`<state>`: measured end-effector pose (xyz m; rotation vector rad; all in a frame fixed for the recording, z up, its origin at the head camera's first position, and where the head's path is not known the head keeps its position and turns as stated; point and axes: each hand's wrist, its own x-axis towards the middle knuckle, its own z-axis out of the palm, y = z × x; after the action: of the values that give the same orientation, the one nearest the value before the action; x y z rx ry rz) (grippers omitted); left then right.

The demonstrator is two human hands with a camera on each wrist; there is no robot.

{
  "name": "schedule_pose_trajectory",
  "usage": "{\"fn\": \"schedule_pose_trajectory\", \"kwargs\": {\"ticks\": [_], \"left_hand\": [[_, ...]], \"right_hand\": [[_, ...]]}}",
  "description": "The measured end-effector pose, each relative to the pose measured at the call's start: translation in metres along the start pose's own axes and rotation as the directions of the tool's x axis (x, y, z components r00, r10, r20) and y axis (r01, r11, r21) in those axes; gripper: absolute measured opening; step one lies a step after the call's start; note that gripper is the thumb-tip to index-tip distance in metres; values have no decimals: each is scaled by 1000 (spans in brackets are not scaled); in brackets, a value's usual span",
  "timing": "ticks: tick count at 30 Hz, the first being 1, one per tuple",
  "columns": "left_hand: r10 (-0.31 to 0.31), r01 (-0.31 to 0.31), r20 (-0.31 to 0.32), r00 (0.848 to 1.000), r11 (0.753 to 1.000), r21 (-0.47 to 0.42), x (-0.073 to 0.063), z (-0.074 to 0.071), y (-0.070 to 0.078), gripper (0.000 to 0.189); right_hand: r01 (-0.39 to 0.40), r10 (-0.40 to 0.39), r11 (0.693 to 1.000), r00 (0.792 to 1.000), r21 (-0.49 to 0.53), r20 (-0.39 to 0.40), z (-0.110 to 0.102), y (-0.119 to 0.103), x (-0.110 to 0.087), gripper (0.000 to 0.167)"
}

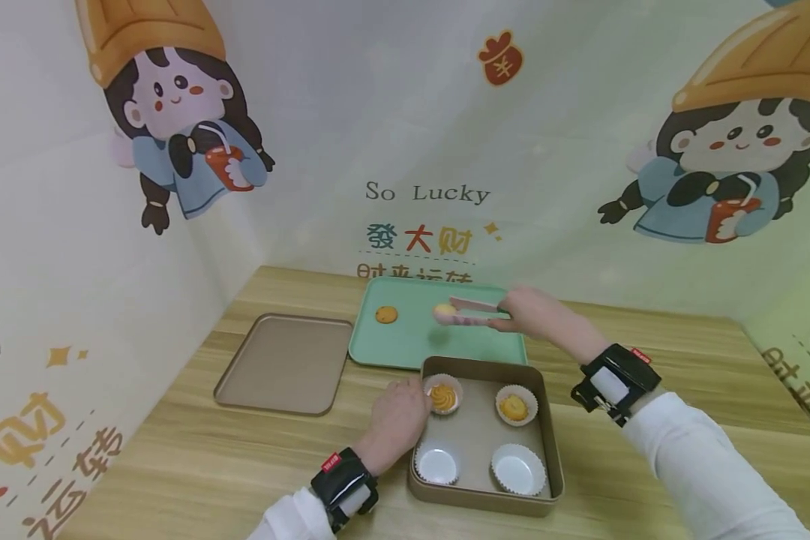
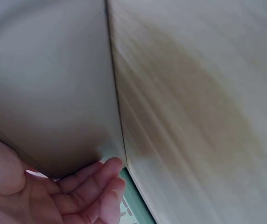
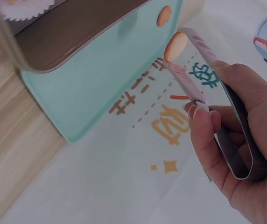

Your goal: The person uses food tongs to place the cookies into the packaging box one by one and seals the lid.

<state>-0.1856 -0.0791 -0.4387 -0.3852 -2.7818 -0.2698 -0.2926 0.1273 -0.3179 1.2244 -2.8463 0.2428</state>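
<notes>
My right hand [image 1: 529, 311] grips pink tongs [image 3: 196, 88] above the green tray [image 1: 405, 349]. Between the tong tips is a round, pale cookie [image 3: 175, 46], held clear of the tray. One more cookie [image 1: 386, 314] lies on the tray's left part. My left hand [image 1: 398, 420] holds the left wall of the brown square baking tin [image 1: 486, 497], near its far corner. In the tin are a swirled cookie [image 1: 442, 397] in a paper cup at far left, a yellowish cookie [image 1: 514, 408] in another at far right, and two empty white paper cups [image 1: 518, 469] nearer me.
A flat brown tray [image 1: 283, 364] lies on the wooden table [image 1: 175, 457], left of the tin and beside the green tray. A printed cloth backdrop [image 1: 553, 150] stands right behind the table and at both sides. The tin's raised walls stand in front of the green tray.
</notes>
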Motion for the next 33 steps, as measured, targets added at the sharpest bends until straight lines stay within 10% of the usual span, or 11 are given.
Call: {"fn": "schedule_pose_trajectory", "kwargs": {"ticks": [10, 24, 33], "left_hand": [[2, -2, 2, 1000, 1000, 4, -3, -3, 0, 22], [-26, 26, 10, 1000, 999, -28, -1, -5, -1, 23], [-37, 40, 49, 998, 997, -60, 4, -8, -1, 23]], "right_hand": [[150, -160, 985, 977, -84, -137, 1, -16, -61, 27], [424, -425, 903, 868, -64, -256, 35, -44, -117, 34], [410, -414, 910, 899, -57, -143, 42, -62, -119, 24]]}}
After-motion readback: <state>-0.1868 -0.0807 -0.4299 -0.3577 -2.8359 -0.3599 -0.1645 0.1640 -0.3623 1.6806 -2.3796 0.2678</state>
